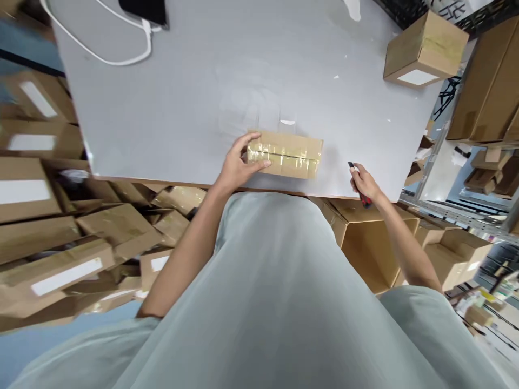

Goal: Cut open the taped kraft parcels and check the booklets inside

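A small cardboard box (290,155), its seam covered by shiny clear tape, lies near the front edge of the grey table (182,102). My left hand (239,165) grips the box's left end, thumb on top and fingers at the far side. Off to the right, my right hand (365,183) is closed around a red and black utility knife (365,202). The knife's dark tip points up and away from me, apart from the box. Whether its blade is out, I cannot tell.
Another taped carton (424,51) stands at the table's back right corner. A black device (146,11) with a white cable (121,63) lies at the back left. Many cartons (52,265) are piled on the left, and an open carton (373,243) sits below the table's right edge.
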{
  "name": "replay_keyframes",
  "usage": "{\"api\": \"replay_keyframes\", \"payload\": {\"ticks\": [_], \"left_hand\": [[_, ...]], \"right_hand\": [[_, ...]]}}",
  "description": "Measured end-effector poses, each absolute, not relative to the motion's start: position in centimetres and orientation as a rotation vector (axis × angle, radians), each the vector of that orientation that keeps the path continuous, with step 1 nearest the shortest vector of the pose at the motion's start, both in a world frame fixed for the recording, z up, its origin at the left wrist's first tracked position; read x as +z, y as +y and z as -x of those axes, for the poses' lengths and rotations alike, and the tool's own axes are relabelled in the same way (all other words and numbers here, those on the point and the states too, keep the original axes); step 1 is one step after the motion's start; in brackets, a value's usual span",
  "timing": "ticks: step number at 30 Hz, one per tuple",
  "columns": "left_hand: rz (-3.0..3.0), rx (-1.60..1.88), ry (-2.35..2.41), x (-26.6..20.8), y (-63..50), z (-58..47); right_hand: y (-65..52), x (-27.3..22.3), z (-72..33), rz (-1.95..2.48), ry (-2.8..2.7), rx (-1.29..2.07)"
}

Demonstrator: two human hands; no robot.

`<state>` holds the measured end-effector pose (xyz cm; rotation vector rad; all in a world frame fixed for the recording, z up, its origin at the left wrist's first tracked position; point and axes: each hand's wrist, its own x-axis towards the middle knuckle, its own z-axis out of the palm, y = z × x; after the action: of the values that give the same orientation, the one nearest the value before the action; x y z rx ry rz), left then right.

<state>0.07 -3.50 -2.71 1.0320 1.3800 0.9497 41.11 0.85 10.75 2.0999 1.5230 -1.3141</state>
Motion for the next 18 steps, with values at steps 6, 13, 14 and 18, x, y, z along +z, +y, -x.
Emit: {"api": "replay_keyframes", "payload": {"ticks": [6,13,14,18], "left_hand": [[-0.979,0.811,1.522,-2.8,-4.5,5.7],[-0.971,0.718,1.448,-3.9,-4.2,4.0],[-0.976,0.709,1.415,-4.4,-4.0,2.6],[-0.963,0.67,1.331,-6.0,-3.2,-3.8]], "right_hand": [[-1.7,4.7,-31.6,-2.456,1.226,-1.993],[-1.9,8.3,-27.9,-2.512,1.538,-1.916],[-1.6,9.0,-28.3,-2.542,1.61,-1.832],[-0.4,11.3,-30.4,-2.464,1.862,-1.431]]}}
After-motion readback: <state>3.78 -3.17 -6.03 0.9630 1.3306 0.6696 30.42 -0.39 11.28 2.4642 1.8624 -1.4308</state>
